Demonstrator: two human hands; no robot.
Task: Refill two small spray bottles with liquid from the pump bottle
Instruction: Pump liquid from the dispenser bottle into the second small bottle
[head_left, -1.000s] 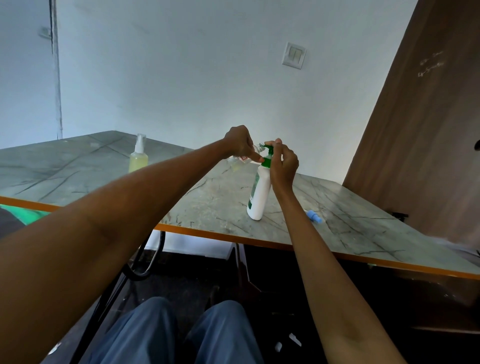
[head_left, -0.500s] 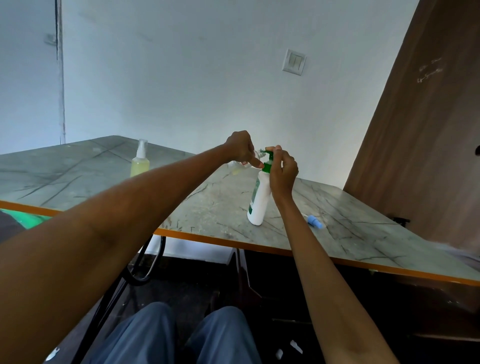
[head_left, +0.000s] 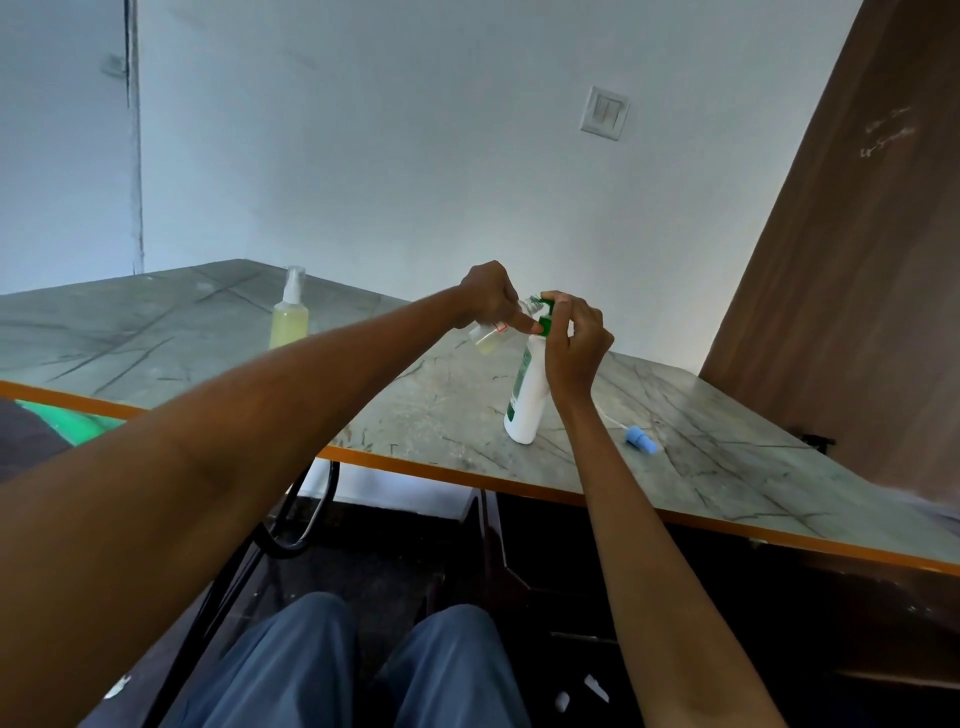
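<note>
The left hand (head_left: 488, 299) is gripping the small clear spray bottle (head_left: 485, 340), tilting its mouth under the spout while the right hand (head_left: 574, 343) is curling over the pump bottle's (head_left: 527, 395) green head; light, probably slippery plastic, best pinched mid-body.

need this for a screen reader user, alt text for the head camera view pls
A seated person's left hand tilts a small clear bottle at the green pump of a white pump bottle, worked by the right hand. A capped spray bottle stands on the marble-look table.
</note>
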